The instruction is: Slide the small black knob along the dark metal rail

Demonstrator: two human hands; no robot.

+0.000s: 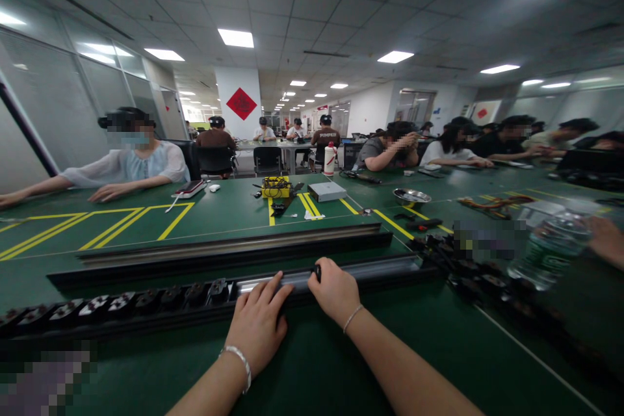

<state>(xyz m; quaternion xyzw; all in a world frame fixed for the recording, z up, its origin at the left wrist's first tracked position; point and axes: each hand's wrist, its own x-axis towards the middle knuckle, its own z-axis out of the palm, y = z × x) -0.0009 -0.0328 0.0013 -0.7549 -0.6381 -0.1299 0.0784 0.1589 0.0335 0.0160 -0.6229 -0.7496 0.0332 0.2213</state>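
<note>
At seven o'clock the left hand (260, 315) lies spread over a long rail (383, 270); at six the right hand (336, 291) grips a black part (318, 271), too hidden to identify. Black units (171, 297) line the rail toward eight o'clock.

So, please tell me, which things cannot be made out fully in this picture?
In the head view:
Black piece: mostly covered by the right grip.
Metal rail: partly covered by the left grip.
Row of black blocks: cut off by the left edge.
Bottle label: lettering too blurred to read.
</note>
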